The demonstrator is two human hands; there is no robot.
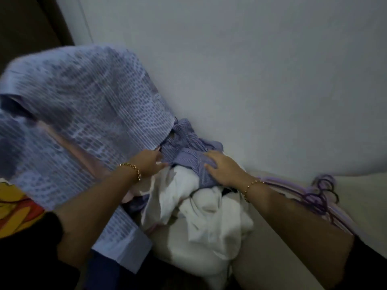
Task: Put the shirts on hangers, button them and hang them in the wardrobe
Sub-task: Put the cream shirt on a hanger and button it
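A pile of shirts lies on a pale surface against the wall. A large light-blue patterned shirt billows up at the left, blurred by motion. A blue striped shirt tops the pile, over a crumpled white shirt. My left hand reaches into the pile where the patterned shirt meets the striped one; its fingertips are hidden in the cloth. My right hand rests on the striped shirt with its fingers spread and slightly bent into the fabric. Purple hangers lie in a bundle to the right, behind my right forearm.
A white wall rises right behind the pile. A dark wooden edge stands at the top left. A yellow and orange patterned cloth shows at the left edge. The pale surface extends to the right past the hangers.
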